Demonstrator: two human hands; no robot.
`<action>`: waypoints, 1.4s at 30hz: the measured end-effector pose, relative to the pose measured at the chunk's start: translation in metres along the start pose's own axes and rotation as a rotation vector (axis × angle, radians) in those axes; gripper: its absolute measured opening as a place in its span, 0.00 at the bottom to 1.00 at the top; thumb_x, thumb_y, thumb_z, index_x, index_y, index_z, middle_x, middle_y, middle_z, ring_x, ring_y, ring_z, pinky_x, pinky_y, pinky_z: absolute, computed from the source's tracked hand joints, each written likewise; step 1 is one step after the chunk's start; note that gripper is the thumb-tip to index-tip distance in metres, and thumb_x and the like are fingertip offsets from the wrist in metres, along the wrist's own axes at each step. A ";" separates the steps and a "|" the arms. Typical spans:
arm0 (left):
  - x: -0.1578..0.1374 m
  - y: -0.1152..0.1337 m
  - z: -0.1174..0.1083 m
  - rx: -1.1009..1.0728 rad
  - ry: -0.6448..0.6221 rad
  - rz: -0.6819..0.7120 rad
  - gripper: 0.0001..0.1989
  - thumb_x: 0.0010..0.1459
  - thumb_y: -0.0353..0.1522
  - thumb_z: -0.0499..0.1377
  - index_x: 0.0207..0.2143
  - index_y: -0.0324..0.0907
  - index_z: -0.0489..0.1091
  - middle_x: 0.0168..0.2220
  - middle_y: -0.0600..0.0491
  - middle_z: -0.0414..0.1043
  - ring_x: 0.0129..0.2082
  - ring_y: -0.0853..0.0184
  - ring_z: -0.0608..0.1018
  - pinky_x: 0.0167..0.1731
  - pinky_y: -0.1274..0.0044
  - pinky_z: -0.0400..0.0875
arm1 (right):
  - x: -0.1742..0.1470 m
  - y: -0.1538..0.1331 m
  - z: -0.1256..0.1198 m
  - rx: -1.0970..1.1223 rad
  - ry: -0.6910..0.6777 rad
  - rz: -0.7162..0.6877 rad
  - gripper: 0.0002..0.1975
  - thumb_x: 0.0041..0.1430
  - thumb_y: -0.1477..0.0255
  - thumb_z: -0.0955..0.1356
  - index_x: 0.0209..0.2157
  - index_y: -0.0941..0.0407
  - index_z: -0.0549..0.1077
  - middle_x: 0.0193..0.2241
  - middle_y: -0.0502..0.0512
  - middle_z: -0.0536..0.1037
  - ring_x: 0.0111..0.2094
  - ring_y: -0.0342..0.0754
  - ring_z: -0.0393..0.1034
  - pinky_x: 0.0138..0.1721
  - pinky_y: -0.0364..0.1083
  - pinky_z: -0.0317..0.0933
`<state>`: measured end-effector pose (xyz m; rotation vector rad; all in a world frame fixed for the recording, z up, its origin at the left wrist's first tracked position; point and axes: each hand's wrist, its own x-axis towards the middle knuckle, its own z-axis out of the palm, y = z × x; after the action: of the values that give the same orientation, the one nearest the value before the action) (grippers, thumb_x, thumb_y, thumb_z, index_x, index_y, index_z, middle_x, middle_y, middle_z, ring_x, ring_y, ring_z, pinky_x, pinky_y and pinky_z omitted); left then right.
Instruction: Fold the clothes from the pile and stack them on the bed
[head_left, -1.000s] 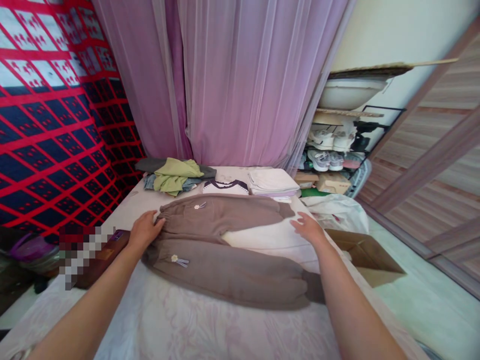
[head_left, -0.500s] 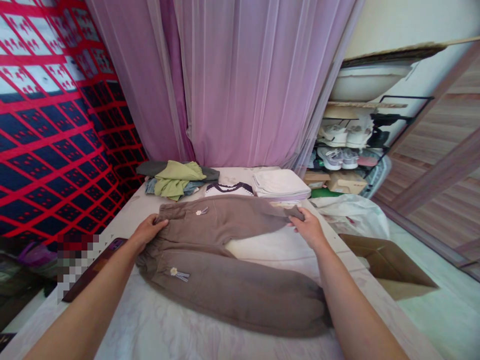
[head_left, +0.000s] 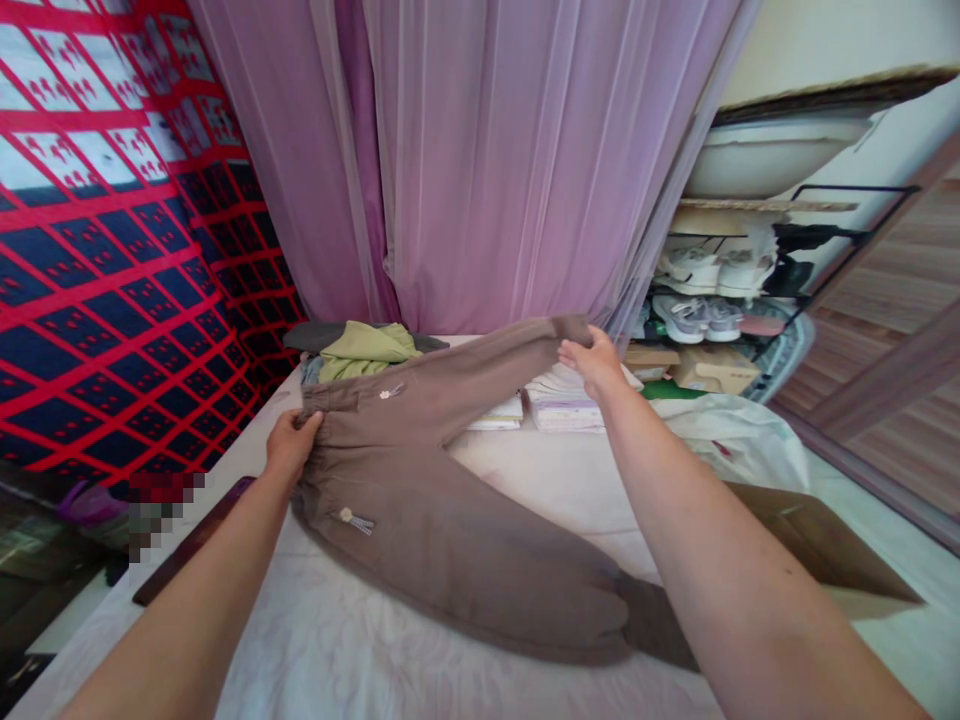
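A pair of brown trousers with an elastic waist and small flower-and-ribbon trims is spread across the bed, waist to the left. My left hand grips the far end of the waistband, thumb on top. At the cuff of the far leg, my right hand is closed on the cloth and holds that leg raised and stretched. The near leg lies on the sheet, its cuff partly hidden behind my right forearm. Behind the raised leg, a stack of folded white cloths shows in part.
A green garment lies on darker folded clothes at the back left. A dark phone-like object rests by the left edge. Beyond the right edge stand an open cardboard box, a white plastic bag and a shoe rack with shoes. A purple curtain hangs behind.
My right hand has lifted the far leg's cuff up and away from me, so that leg now covers the white shirt behind. The legs are spread wider. My left hand shifted slightly left.
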<state>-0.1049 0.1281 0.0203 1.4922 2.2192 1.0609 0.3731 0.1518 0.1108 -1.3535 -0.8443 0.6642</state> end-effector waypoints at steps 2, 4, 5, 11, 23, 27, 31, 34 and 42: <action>-0.004 -0.004 0.003 -0.015 0.007 -0.089 0.27 0.55 0.45 0.53 0.53 0.39 0.64 0.49 0.43 0.72 0.46 0.56 0.76 0.44 0.67 0.72 | -0.010 0.015 -0.004 -0.081 0.015 0.050 0.37 0.46 0.75 0.69 0.59 0.52 0.56 0.51 0.58 0.70 0.37 0.43 0.74 0.34 0.44 0.72; -0.010 -0.006 0.001 0.010 -0.012 -0.091 0.30 0.56 0.46 0.52 0.57 0.38 0.61 0.53 0.41 0.69 0.49 0.55 0.75 0.47 0.67 0.70 | -0.028 0.029 -0.016 -0.130 0.056 0.042 0.40 0.47 0.72 0.68 0.62 0.51 0.52 0.59 0.62 0.62 0.40 0.45 0.73 0.34 0.44 0.72; -0.015 -0.008 -0.001 0.052 -0.015 -0.044 0.31 0.56 0.45 0.52 0.58 0.37 0.60 0.55 0.40 0.67 0.51 0.54 0.73 0.49 0.66 0.68 | -0.040 0.036 -0.024 -0.151 0.070 0.013 0.39 0.47 0.70 0.68 0.62 0.51 0.54 0.60 0.62 0.60 0.41 0.45 0.73 0.34 0.44 0.72; -0.056 -0.016 -0.009 0.336 -0.093 0.441 0.21 0.59 0.40 0.50 0.52 0.43 0.67 0.57 0.46 0.66 0.60 0.58 0.64 0.59 0.65 0.57 | -0.113 0.061 -0.095 -0.630 -0.175 -0.123 0.17 0.51 0.61 0.65 0.38 0.55 0.77 0.38 0.57 0.79 0.38 0.51 0.72 0.41 0.49 0.67; -0.106 -0.054 -0.023 0.438 -0.290 0.609 0.24 0.63 0.43 0.46 0.57 0.48 0.65 0.63 0.49 0.59 0.63 0.55 0.59 0.59 0.57 0.53 | -0.187 0.062 -0.175 -0.994 -0.864 0.070 0.15 0.48 0.56 0.65 0.22 0.54 0.70 0.22 0.51 0.74 0.27 0.48 0.67 0.28 0.44 0.58; -0.114 -0.056 -0.038 0.516 -0.476 0.648 0.31 0.58 0.51 0.51 0.61 0.53 0.59 0.66 0.48 0.50 0.65 0.49 0.54 0.57 0.50 0.50 | -0.162 0.051 -0.184 -0.835 -0.707 -0.021 0.20 0.50 0.50 0.63 0.25 0.53 0.70 0.24 0.51 0.74 0.29 0.49 0.68 0.31 0.45 0.61; -0.115 -0.050 -0.043 0.591 -0.543 0.678 0.37 0.51 0.51 0.59 0.62 0.54 0.57 0.67 0.45 0.48 0.65 0.47 0.54 0.57 0.46 0.45 | -0.145 0.063 -0.186 -0.775 -0.633 0.042 0.23 0.44 0.49 0.66 0.30 0.53 0.73 0.25 0.52 0.76 0.29 0.50 0.70 0.32 0.46 0.63; -0.113 -0.049 -0.042 0.603 -0.476 0.717 0.25 0.57 0.42 0.57 0.58 0.55 0.64 0.65 0.46 0.55 0.63 0.52 0.60 0.58 0.47 0.43 | -0.149 0.083 -0.183 -0.794 -0.613 0.135 0.22 0.37 0.49 0.68 0.26 0.53 0.73 0.22 0.52 0.77 0.27 0.51 0.71 0.30 0.48 0.64; -0.119 -0.052 -0.059 0.495 -0.484 0.927 0.16 0.62 0.36 0.51 0.49 0.51 0.72 0.60 0.51 0.64 0.60 0.60 0.65 0.60 0.57 0.50 | -0.143 0.100 -0.213 -0.880 -0.420 0.044 0.18 0.41 0.54 0.68 0.30 0.52 0.75 0.28 0.53 0.80 0.31 0.52 0.75 0.32 0.46 0.67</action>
<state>-0.1228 -0.0124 0.0052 2.7565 1.4730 0.2109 0.4772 -0.0723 -0.0108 -2.0509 -1.5594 0.6432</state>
